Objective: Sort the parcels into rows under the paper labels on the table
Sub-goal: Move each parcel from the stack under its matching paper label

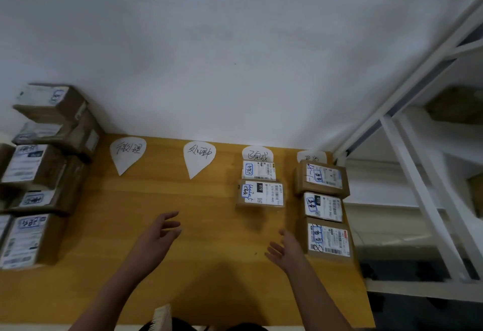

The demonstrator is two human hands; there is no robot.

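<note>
Left side: parcel pile (34,163) runs off frame edge, print blurred. Now rightmost paper label (311,155), mostly hidden behind top parcel (322,178), writing unreadable. Tip of neighbouring label (257,153) covered too. At bottom edge, pale object (162,316) cut off, unidentifiable.

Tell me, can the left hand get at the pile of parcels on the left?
Probably yes: the left hand is open and empty, with only bare table between it and the pile of parcels.

Both forearms are bare from the wrists back to the near edge of the view. The left hand (159,234) and the right hand (285,249) are bare too. Between the arms, at the near edge, shows a strip of dark clothing (235,328).
</note>
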